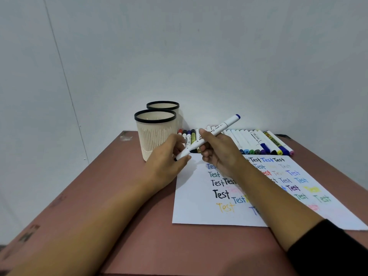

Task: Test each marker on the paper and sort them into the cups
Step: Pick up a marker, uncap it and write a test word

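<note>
Brown counter (139, 226), pale wall. Marker (229, 123) hangs over top edge of paper (195, 212): R grip (219, 150) curls round mid-barrel, L grip (167, 156) pinches lower end. We judge it light, stiff, slick; hold by barrel.

The paper (199, 212) bears the word "Test" many times in black, blue, green, yellow and red; marker labels are too small to read.

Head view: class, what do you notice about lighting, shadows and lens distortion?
Head view: soft, even light with no harsh glare; a faint shadow under the left hand falls on the paper; wide-angle stretch splays the table edges.
</note>
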A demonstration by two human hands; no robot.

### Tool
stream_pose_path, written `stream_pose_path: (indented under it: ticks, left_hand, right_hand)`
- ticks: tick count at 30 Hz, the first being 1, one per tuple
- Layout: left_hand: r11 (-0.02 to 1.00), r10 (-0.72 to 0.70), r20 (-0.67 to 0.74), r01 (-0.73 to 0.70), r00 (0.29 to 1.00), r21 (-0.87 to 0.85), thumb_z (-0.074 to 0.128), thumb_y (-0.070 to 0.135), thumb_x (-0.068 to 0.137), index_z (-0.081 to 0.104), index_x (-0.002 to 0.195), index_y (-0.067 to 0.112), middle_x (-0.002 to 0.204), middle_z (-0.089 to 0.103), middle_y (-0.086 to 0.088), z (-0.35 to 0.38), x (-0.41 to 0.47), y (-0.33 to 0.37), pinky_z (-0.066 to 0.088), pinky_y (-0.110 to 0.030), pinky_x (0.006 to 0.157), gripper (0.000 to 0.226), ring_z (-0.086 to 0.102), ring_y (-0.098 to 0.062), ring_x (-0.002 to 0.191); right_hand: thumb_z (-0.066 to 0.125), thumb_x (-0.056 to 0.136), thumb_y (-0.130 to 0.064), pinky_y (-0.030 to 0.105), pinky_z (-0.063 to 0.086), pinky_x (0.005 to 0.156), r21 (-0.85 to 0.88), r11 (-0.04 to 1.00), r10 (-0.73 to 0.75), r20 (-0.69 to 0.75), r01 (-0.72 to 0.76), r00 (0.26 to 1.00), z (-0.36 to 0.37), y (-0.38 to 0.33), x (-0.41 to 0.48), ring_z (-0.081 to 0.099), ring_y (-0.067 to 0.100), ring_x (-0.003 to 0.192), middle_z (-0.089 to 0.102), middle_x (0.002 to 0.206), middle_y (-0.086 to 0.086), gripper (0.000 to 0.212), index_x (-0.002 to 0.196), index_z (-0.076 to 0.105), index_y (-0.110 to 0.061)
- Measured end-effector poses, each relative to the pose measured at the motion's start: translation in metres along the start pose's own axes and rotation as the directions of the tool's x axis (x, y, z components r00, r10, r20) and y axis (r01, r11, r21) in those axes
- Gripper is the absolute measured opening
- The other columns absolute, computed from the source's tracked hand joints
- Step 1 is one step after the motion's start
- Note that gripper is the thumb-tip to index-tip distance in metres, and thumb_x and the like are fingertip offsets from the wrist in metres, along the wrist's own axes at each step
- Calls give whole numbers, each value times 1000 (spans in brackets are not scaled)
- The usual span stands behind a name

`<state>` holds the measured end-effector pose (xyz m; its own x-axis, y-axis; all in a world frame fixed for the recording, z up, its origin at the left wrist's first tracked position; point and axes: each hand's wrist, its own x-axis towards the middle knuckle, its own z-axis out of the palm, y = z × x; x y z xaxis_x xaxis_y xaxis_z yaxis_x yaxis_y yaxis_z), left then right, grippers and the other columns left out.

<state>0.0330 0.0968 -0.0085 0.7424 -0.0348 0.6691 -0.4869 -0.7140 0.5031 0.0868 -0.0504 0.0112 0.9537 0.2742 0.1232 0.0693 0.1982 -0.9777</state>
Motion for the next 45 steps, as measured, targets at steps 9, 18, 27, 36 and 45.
stream_pose_path:
  ticks: [9,18,27,36,45]
  left_hand:
    - [989,-111,19,108,994,99,62,30,87,68,97,10,63,54,5,2,2,-4,34,-18,55,23,44,-8,55]
    - [995,38,60,-43,997,85,57,23,91,62,80,-4,52,36,6,3,-1,-4,28,-18,49,30,41,-5,54]
    - [997,37,34,-39,999,62,47,38,84,62,79,-5,52,38,6,7,-4,-8,29,-15,48,45,43,-6,56]
    - [999,34,24,-35,999,39,54,31,89,66,88,-4,59,53,-10,7,-4,-10,29,-15,48,37,46,-6,56]
    - [996,-10,-34,13,999,86,57,19,91,67,102,5,66,51,4,6,-2,-1,34,-12,52,20,42,-4,53]
  right_hand:
    - [62,91,-24,21,41,44,-66,997,-27,48,30,998,2,2,-2,46,11,44,54,53,3,24,74,60,-8]
    - [60,91,-21,18,44,44,20,998,63,133,-67,989,2,5,-3,48,8,42,55,52,2,24,75,59,-3]
    - [59,91,-18,16,42,44,97,990,84,173,-101,981,3,11,-1,46,8,43,53,52,3,22,75,58,-4]
    - [60,92,-22,17,44,47,100,985,118,193,-139,974,4,14,-4,49,9,48,52,59,5,22,77,59,-5]
    - [45,90,-61,21,45,47,-452,875,209,27,-174,978,4,-19,-7,52,13,44,58,57,6,63,82,65,-2]
